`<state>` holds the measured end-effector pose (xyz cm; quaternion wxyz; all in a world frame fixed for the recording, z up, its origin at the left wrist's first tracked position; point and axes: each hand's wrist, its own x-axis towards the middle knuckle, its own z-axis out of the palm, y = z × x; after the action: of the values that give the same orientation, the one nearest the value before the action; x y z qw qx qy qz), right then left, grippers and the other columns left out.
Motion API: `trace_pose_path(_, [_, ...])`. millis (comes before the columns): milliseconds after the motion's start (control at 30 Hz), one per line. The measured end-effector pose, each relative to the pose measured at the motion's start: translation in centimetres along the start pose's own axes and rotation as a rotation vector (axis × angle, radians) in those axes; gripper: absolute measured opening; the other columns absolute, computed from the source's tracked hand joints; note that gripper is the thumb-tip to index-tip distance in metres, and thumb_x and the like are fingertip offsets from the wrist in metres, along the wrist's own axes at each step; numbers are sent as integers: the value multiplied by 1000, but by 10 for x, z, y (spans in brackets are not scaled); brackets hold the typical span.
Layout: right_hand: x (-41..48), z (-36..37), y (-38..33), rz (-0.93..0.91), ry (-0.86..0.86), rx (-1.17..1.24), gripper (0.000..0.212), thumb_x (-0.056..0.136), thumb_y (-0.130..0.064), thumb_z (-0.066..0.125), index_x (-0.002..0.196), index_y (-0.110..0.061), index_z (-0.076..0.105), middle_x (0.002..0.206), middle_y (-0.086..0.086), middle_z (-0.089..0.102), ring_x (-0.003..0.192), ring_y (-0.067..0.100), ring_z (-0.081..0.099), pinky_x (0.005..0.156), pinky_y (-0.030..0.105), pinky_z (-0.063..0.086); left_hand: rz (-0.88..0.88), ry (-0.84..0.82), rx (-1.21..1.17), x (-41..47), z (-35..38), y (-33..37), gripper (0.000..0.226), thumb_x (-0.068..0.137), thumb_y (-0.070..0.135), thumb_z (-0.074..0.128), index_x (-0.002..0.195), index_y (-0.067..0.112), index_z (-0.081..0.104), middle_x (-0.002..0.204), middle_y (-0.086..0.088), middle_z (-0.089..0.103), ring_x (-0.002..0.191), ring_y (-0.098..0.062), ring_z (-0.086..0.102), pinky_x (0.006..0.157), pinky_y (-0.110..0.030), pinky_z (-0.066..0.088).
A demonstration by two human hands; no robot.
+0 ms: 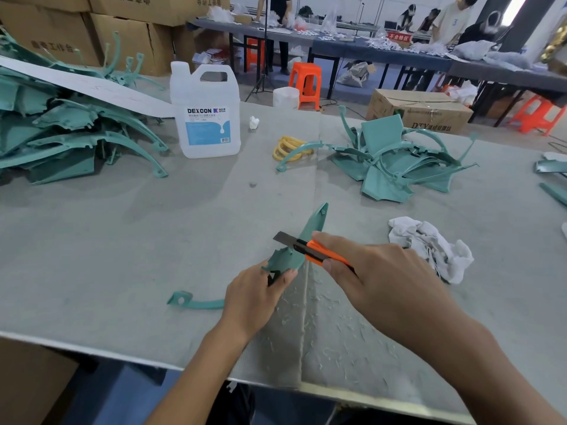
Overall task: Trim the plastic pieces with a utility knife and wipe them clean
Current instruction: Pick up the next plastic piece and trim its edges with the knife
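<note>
The left hand (254, 297) holds a teal plastic piece (316, 220) near the front edge of the grey worktop (122, 240). Its grip is closed around the lower, jagged end of the piece, and the narrow tip points up and away from the person. The right hand (377, 274) has its grip closed on the orange and black handle of a utility knife (313, 251). The blade is pushed out and lies across the piece's left edge, just above the left hand. A curved teal arm (190, 302) lies on the worktop and runs in behind the left hand; I cannot tell whether it belongs to the held piece.

Thin pale shavings (322, 326) are scattered on the worktop below both hands. A crumpled white rag (429, 248) lies just to the right of the right hand.

Farther back, a large heap of teal pieces (61, 133) fills the left side, with a white board (92, 87) resting on it. A smaller heap (395, 161) sits at the right. Between the two stand a clear jug (205, 115) with a blue label, a small white wad (254, 122) and some yellow rings (290, 147) — the rings touch a curved piece from the smaller heap. Cardboard boxes (132, 41) are stacked behind the large heap.
</note>
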<state>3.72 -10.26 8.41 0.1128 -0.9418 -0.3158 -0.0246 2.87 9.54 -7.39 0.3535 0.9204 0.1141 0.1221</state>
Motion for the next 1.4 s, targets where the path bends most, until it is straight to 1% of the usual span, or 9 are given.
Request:
trace_pose_path(333, [3,7,6,-16,-19,-9,36,105,-48,37,137,-48,22,74,-5,61,62,20,58,53,32,41,20,-9,-2,0,-2,4,41,96,63,44,68,32,38,60,8,51,58,-8,50,53,-23,28])
trace_pose_path(467, [10,4,9,9,-35,-25,34,104,-48,35,136,-50,25,82,-1,65,73,30,64,66,41,53,40,-5,-16,7,1,5,42,96,60,47,69,29,40,61,8,50,60,-13,50,55,-29,32])
trace_pose_path(633, [19,2,22,48,-56,-12,36,104,-51,35,137,-59,21,87,-1,66,77,28,65,75,45,57,64,-11,-31,26,7,11,37,96,58,51,78,26,50,62,10,51,63,-16,53,56,-30,33])
trace_pose_path(833, [26,-2,40,43,-11,-42,31,103,-50,41,131,-58,30,73,-9,59,66,20,58,62,37,49,94,-11,2,37,15,12,33,97,57,50,82,27,51,61,11,48,66,-20,54,59,-31,34])
trace_pose_path(967, [46,-14,60,101,50,-166,29,104,-45,41,133,-48,44,80,-4,60,68,26,57,62,37,47,93,-7,29,38,16,13,39,96,61,45,85,24,51,63,13,48,65,-17,53,55,-28,33])
trace_pose_path(1067, [51,-26,70,139,140,-384,29,106,-40,40,134,-40,40,83,4,63,69,35,59,59,37,45,75,-26,18,36,17,13,39,97,61,45,87,23,52,65,10,51,69,-20,57,61,-32,41])
trace_pose_path(1200, [35,-24,57,19,217,-244,32,103,-44,42,134,-45,38,74,-4,60,60,33,60,56,39,51,104,6,7,36,17,12,40,98,57,47,82,21,53,62,10,49,66,-20,55,58,-30,35])
trace_pose_path(1300, [24,-7,36,-76,109,-178,28,103,-48,38,131,-50,37,73,-7,61,59,29,60,56,40,52,120,15,7,36,18,11,39,98,55,48,86,19,58,67,7,54,69,-22,57,60,-31,36])
trace_pose_path(1400, [30,4,40,-55,75,-146,31,104,-49,38,134,-48,33,80,-5,66,66,29,63,55,37,47,92,16,15,36,19,11,39,96,58,47,81,23,52,63,11,50,66,-18,53,58,-30,33])
